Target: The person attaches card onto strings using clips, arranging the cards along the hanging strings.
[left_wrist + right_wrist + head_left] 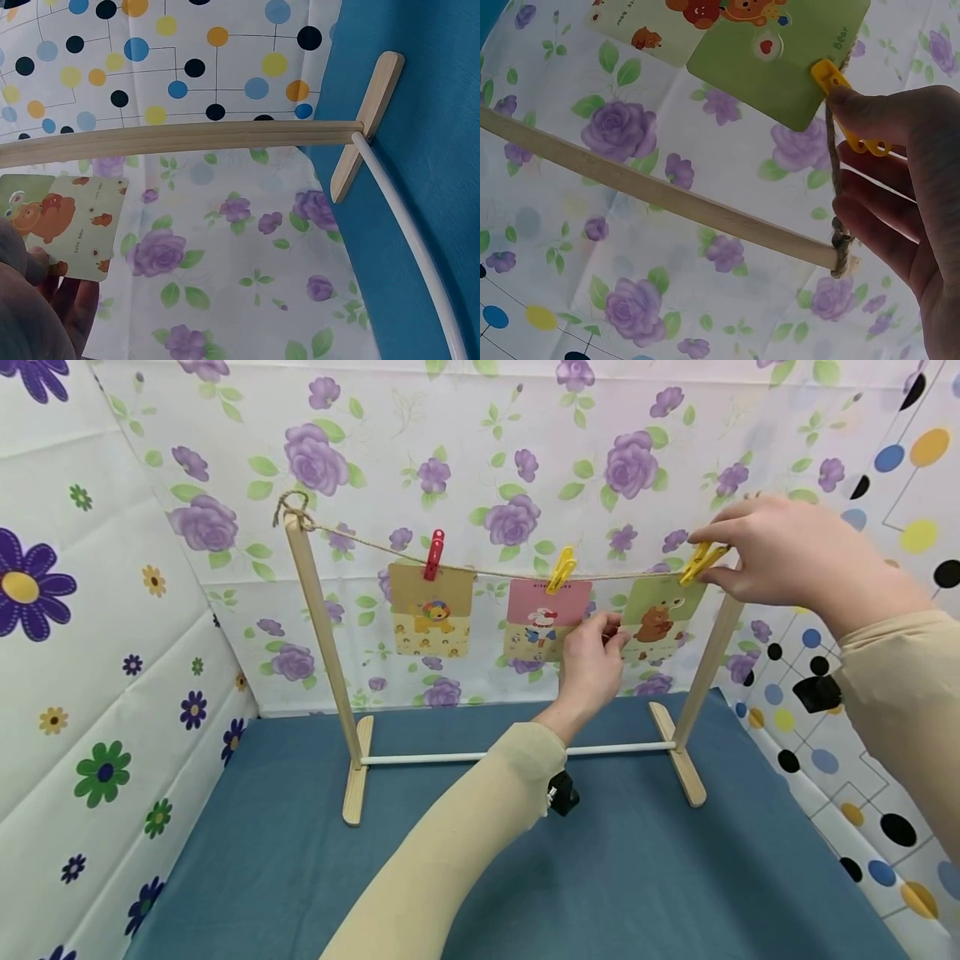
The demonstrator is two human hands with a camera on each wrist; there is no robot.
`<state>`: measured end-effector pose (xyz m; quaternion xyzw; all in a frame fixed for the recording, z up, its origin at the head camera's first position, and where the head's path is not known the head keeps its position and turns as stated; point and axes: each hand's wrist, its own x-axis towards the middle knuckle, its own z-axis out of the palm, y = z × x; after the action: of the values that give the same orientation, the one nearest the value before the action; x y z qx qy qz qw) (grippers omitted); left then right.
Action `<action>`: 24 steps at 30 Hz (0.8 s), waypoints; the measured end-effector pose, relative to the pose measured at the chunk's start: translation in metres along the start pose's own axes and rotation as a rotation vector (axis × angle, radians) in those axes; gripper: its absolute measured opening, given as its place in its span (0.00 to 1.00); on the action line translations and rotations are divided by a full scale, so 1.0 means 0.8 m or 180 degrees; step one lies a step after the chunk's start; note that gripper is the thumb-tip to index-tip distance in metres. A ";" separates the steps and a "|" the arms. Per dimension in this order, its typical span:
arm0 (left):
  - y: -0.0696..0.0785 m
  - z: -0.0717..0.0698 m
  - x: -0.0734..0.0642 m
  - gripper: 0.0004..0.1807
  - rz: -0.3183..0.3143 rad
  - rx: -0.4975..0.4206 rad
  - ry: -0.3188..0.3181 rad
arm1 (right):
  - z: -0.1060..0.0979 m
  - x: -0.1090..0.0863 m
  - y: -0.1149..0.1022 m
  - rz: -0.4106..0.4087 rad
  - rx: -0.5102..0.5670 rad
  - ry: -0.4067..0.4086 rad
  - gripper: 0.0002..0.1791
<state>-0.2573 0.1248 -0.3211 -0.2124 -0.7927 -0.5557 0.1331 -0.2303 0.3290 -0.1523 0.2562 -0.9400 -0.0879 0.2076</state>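
A green bear card (657,625) is up against the twine (622,577) at the right end of a wooden stand. My left hand (592,662) pinches its lower left edge between thumb and fingers, as the left wrist view also shows. My right hand (787,556) pinches a yellow clothespin (832,79) at the card's upper right corner, over the twine. To the left, a pink rabbit card (547,610) hangs from another yellow clothespin (562,570). Farther left, a brown lion card (431,610) hangs from a red clothespin (434,555).
The stand has a left post (322,627), a right post (708,668) and a white crossbar (427,758), all above a blue cloth (247,860). Behind it rises a purple-flowered sheet (465,460), with patterned sheets at both sides.
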 end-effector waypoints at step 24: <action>-0.006 -0.019 -0.008 0.13 0.0134 -0.0321 0.0085 | 0.025 -0.031 -0.010 -0.0288 -0.0197 0.1122 0.54</action>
<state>-0.2541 0.1076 -0.3227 -0.2280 -0.7572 -0.5949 0.1444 -0.2161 0.3365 -0.1810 0.3031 -0.8734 -0.0798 0.3727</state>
